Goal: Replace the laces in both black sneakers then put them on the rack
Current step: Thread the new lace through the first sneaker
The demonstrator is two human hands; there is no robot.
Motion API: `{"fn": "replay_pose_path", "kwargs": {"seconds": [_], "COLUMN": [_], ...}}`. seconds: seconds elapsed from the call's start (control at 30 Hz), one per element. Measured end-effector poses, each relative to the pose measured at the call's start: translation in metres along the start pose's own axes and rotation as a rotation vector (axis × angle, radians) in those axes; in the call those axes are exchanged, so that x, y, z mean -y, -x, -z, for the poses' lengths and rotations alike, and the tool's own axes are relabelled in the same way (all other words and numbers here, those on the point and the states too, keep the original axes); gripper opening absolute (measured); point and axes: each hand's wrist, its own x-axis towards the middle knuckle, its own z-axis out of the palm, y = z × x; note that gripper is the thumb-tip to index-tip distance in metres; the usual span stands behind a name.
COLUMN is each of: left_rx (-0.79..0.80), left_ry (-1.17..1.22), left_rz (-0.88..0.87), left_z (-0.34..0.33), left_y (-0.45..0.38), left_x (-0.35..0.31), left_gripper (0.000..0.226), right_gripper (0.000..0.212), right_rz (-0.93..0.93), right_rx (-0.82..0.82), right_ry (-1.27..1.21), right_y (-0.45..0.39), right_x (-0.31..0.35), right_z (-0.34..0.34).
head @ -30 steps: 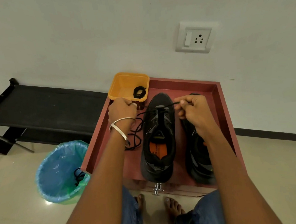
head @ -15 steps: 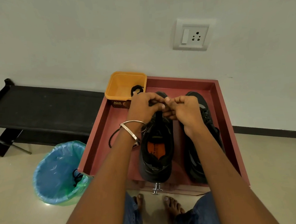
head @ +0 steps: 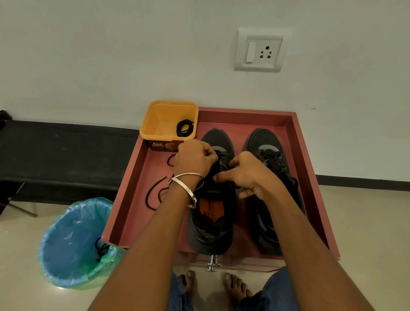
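Between both hands' fingers point(head: 210, 155), left sneaker's lace point(head: 221, 160).

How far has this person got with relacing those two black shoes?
Roughly midway, it seems. The right sneaker already shows lace across its eyelets. Both hands, left and right, are pinching lace at the left sneaker, with loose lace trailing on the red tray. A coiled lace sits in the yellow tub. Neither shoe is on the black rack yet.

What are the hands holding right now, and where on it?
Both hands, left hand and right hand, pinch the black lace at the left sneaker's eyelets.
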Motion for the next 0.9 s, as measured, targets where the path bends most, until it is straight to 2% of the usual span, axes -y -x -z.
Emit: {"fn": "replay_pose_path", "kwargs": {"seconds": [0.17, 0.47, 0.7, 0.83, 0.9], "left_rx": [-0.004, -0.061, 0.002, 0.007, 0.023], "left_ry": [-0.03, -0.064, 0.184, 0.29, 0.34], "left_rz": [0.02, 0.088, 0.207, 0.273, 0.295], "left_z": [-0.001, -0.006, -0.013, -0.015, -0.016], "left_y": [0.002, 0.009, 0.009, 0.007, 0.005], "left_x": [-0.002, -0.012, -0.007, -0.005, -0.005], "left_gripper": [0.006, 0.006, 0.01, 0.025, 0.011], "right_gripper": [0.035, 0.024, 0.021, 0.024, 0.028], "right_rz": [-0.021, -0.013, 0.035, 0.074, 0.093], "right_rx": [-0.019, -0.003, 0.01, 0.037, 0.051], "right_ry": [-0.136, -0.169, -0.087, -0.069, -0.069], "right_y": [-0.003, -0.002, -0.003, -0.002, -0.004], "right_x": [-0.002, -0.004, -0.004, -0.006, -0.009], "right_z": [0.001, 0.004, 0.003, 0.006, 0.008]}}
